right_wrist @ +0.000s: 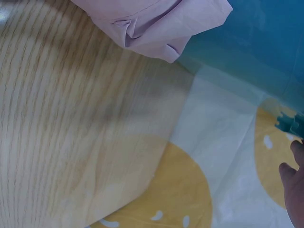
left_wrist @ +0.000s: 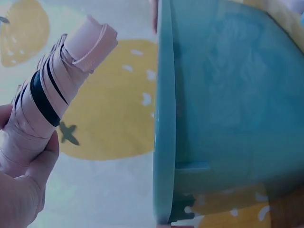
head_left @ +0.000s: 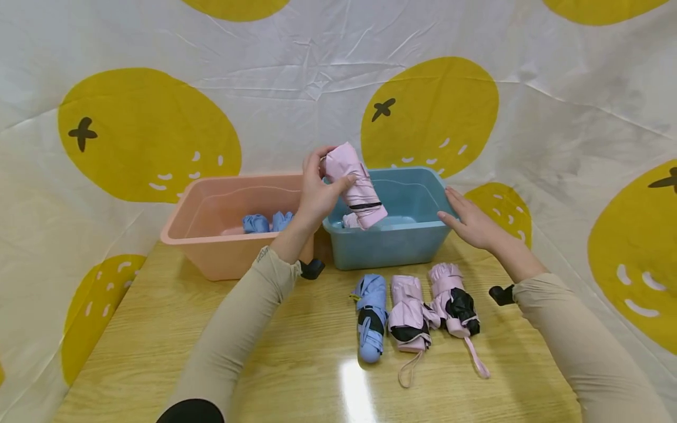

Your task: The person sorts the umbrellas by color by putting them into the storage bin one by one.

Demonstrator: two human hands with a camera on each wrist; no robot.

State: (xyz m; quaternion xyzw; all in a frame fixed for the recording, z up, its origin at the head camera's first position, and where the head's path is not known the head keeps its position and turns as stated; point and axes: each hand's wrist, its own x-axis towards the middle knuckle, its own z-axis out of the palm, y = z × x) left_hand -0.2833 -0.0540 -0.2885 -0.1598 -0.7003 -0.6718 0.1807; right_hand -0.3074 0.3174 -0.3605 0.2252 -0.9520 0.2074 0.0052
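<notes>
On the wooden table (head_left: pixel 296 364), toward its far side, stand a peach bin (head_left: pixel 233 258) at left and a teal bin (head_left: pixel 391 248) at right. The right hand (head_left: pixel 474 225), fingers extended, touches the teal bin's right rim; the left hand (head_left: pixel 319 197) grips a folded pink umbrella (head_left: pixel 355 183) over its left end. Nearer lie two pink umbrellas (head_left: pixel 408 308) and a blue umbrella (head_left: pixel 371 308)

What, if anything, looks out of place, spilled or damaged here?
The rightmost pink folding umbrella on the wooden table looks untidy: its black fabric bulges out instead of lying smoothly wrapped, and its pink wrist strap trails loose. I see no spill or clear damage.
</notes>
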